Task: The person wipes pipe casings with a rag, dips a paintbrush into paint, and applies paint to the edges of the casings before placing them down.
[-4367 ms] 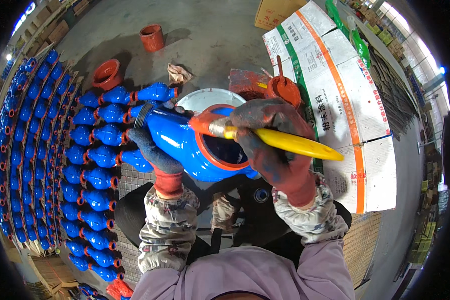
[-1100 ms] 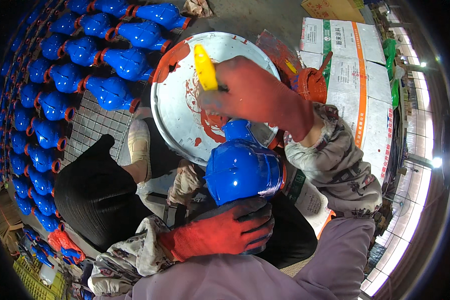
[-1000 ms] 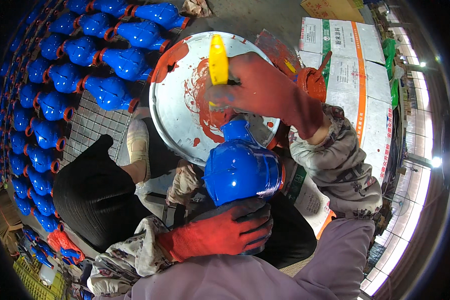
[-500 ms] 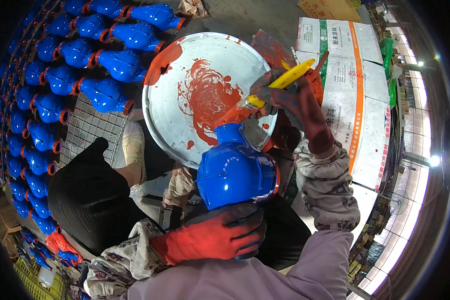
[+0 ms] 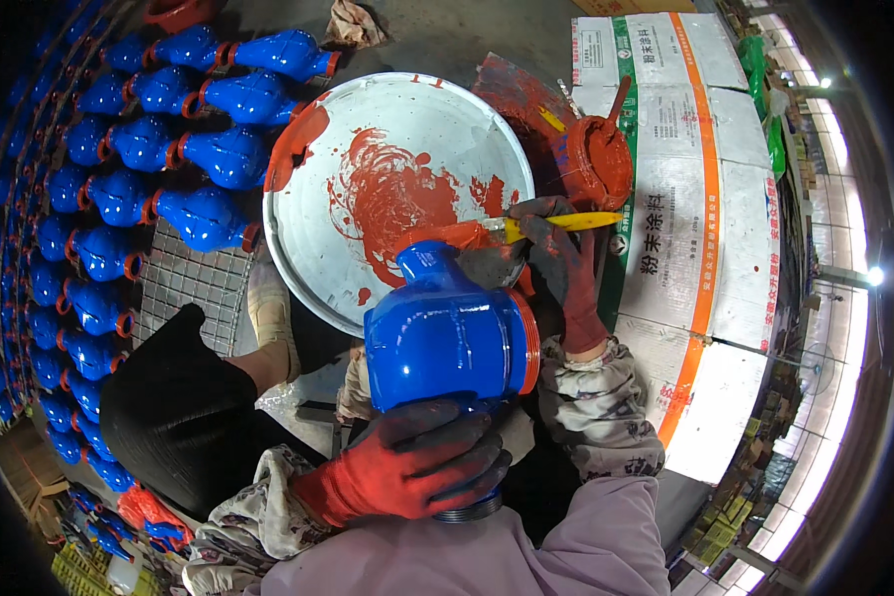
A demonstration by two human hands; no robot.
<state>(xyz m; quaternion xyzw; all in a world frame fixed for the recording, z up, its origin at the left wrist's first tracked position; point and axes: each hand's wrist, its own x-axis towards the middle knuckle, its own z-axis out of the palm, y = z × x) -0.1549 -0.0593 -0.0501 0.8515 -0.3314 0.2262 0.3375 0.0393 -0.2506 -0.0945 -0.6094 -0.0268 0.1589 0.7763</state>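
Observation:
A glossy blue pipe fitting [image 5: 437, 343], with a bulging body, a narrow neck and a red-painted ring on its right side, is tilted over my lap. My left hand [image 5: 417, 462], in a red glove with dark fingers, wraps round its near end. In my right hand [image 5: 561, 258], also gloved, is a paintbrush [image 5: 566, 222] with a yellow handle, held almost level. Its red-coated bristles lie at the rim of the fitting's far neck. Beneath them is a white round lid-like tray [image 5: 313, 288] smeared with red paint.
A red paint-covered can [image 5: 601, 164] with a stick in it stands right of the tray. White cartons [image 5: 666, 228] line the right side. Rows of blue fittings with red rims [image 5: 214, 214] fill the left, partly on a wire grid [image 5: 189, 288]. A crumpled rag [image 5: 356, 25] lies beyond.
My right hand has come down and left, and the brush handle has swung from slanting to nearly level. The fitting has shifted slightly left, showing more of its red ring; the whole view has shifted.

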